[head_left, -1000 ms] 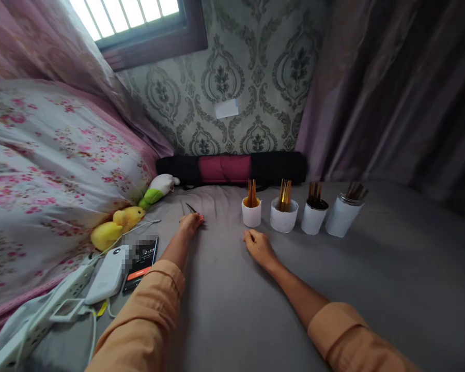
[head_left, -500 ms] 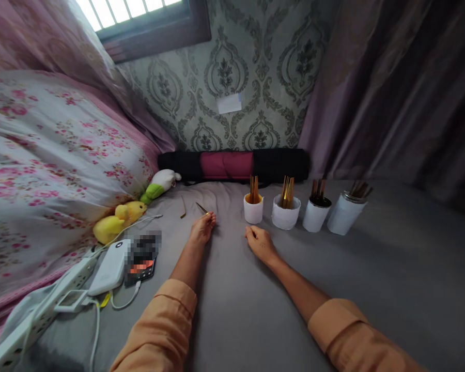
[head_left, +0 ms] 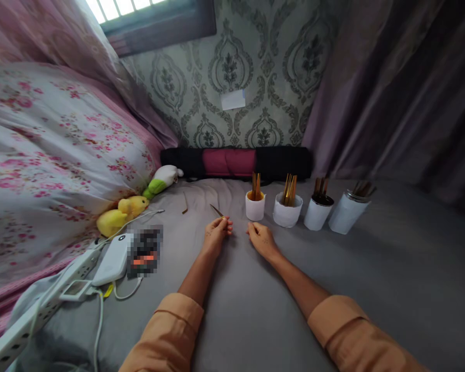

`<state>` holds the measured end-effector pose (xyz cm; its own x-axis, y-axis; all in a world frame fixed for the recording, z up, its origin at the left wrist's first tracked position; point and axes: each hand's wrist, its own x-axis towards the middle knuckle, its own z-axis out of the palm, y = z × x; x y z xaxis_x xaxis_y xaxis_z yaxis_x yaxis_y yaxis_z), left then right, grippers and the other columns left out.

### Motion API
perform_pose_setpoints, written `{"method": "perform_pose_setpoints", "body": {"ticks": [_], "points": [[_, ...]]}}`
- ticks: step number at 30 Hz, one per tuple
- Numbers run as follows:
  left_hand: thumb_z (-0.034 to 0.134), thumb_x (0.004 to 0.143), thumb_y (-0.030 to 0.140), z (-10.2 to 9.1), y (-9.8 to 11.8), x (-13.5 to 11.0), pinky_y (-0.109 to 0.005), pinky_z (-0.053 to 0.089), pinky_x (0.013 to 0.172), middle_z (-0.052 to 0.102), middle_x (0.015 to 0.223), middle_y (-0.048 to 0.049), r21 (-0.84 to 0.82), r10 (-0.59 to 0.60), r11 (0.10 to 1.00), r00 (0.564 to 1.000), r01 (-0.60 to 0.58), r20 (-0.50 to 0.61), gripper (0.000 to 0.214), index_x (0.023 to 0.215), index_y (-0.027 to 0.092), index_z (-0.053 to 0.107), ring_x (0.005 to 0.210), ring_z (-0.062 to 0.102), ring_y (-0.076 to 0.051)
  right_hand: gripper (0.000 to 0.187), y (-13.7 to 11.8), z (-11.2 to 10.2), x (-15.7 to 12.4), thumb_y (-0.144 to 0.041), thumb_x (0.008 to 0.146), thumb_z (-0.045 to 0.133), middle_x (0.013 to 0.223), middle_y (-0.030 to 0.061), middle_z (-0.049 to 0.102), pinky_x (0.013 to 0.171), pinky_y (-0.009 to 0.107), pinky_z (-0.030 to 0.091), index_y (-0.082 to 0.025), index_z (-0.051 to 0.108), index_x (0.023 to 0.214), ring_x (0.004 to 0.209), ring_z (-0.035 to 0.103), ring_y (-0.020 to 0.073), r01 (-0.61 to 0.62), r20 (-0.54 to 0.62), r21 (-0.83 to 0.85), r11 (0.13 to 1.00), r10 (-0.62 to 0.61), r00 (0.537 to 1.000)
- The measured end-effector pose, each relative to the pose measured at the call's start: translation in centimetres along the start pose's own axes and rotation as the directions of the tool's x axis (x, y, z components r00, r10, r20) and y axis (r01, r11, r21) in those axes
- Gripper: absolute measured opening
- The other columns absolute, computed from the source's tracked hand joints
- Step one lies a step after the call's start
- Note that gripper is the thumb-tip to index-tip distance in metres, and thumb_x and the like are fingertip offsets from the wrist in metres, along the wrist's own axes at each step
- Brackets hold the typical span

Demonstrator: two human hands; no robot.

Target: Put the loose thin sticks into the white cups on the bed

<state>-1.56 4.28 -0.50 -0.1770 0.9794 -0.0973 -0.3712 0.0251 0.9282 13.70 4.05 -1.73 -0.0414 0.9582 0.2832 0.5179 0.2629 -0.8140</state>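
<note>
My left hand (head_left: pixel 217 231) is closed on a thin brown stick (head_left: pixel 217 210), pinched near its end and pointing up and to the left. My right hand (head_left: pixel 262 239) lies curled on the grey sheet (head_left: pixel 240 310), just in front of a small white cup (head_left: pixel 254 208) with yellowish sticks standing in it; whatever its fingers hold, if anything, is hidden. Further right stand a wider white tub (head_left: pixel 287 214), a white can with a dark inside (head_left: pixel 316 214) and a tilted white container (head_left: pixel 347 213), each with sticks in it. Another thin stick (head_left: pixel 185 203) lies on the sheet left of my left hand.
A black and maroon roll (head_left: pixel 228 162) lies along the wall. To the left are plush toys (head_left: pixel 120 213), a white power bank (head_left: pixel 112 259), a blurred-out phone (head_left: pixel 144 258), cables and a power strip (head_left: pixel 39 320), beside a floral-covered heap (head_left: pixel 62 150).
My left hand has moved right with the stick, closer to my right hand. My right hand stays in nearly the same place. The view has shifted slightly.
</note>
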Motion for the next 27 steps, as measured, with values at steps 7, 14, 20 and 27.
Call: {"method": "perform_pose_setpoints", "body": {"ticks": [7, 14, 20, 27], "points": [[0.066, 0.066, 0.038, 0.9, -0.8, -1.7, -0.020, 0.042, 0.047, 0.063, 0.074, -0.0064, 0.139, 0.025, 0.990, 0.999, -0.030, 0.037, 0.037, 0.090, 0.010, 0.061, 0.053, 0.053, -0.008, 0.043, -0.1, -0.2, 0.0, -0.043, 0.086, 0.033, 0.053, 0.0006, 0.055, 0.053, 0.021, 0.034, -0.015, 0.059, 0.065, 0.052, 0.050, 0.0115, -0.013, 0.019, 0.046, 0.999, 0.012, 1.000], [0.059, 0.069, 0.036, 1.3, -1.1, -3.0, -0.019, 0.039, 0.043, 0.064, 0.071, -0.0049, 0.310, 0.113, 0.942, 0.991, -0.129, 0.068, 0.031, 0.089, 0.012, 0.064, 0.051, 0.052, -0.009, 0.043, -0.3, -0.5, -0.1, -0.044, 0.085, 0.034, 0.053, 0.0009, 0.056, 0.050, 0.022, 0.035, -0.015, 0.061, 0.070, 0.049, 0.049, 0.0113, -0.021, 0.042, 0.104, 0.994, 0.017, 0.999], [0.054, 0.075, 0.032, 1.0, -1.6, -3.4, -0.021, 0.043, 0.054, 0.066, 0.073, -0.0054, 0.490, 0.260, 0.826, 0.960, -0.278, 0.106, 0.027, 0.092, 0.016, 0.067, 0.060, 0.056, -0.012, 0.040, -0.3, -0.6, -0.1, -0.044, 0.083, 0.038, 0.054, 0.0011, 0.055, 0.050, 0.022, 0.036, -0.014, 0.063, 0.077, 0.049, 0.048, 0.0118, 0.008, 0.050, 0.193, 0.981, -0.018, 0.999], [0.048, 0.080, 0.028, 1.0, -1.4, -3.9, -0.023, 0.042, 0.064, 0.065, 0.082, -0.0058, 0.631, 0.459, 0.585, 0.850, -0.509, 0.259, 0.027, 0.097, 0.021, 0.067, 0.070, 0.056, -0.014, 0.040, -0.7, -1.1, 0.1, -0.045, 0.081, 0.042, 0.058, 0.0015, 0.055, 0.048, 0.022, 0.038, -0.013, 0.065, 0.084, 0.050, 0.048, 0.0112, 0.000, 0.036, 0.283, 0.959, -0.011, 0.999]]}}
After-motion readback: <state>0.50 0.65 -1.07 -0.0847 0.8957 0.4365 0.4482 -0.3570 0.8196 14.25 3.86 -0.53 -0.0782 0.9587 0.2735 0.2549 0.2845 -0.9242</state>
